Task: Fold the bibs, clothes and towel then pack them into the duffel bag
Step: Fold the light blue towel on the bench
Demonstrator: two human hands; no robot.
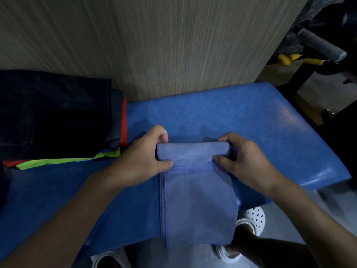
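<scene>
Evidently the left hand [144,151] and right hand [246,159] grip the towel [195,192], fingers [162,136] curled round its roll to keep it tight. Folded clothes [54,117], probably finished, lie at nine o'clock.

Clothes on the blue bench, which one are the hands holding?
The light blue towel, its far end rolled up and gripped by the left hand and right hand. The dark folded clothes sit stacked to the left, untouched.

Dim light, striped beige wall panel [154,45], blue padded bench [251,122], grey floor [183,261], black metal frame [297,82] at right
</scene>
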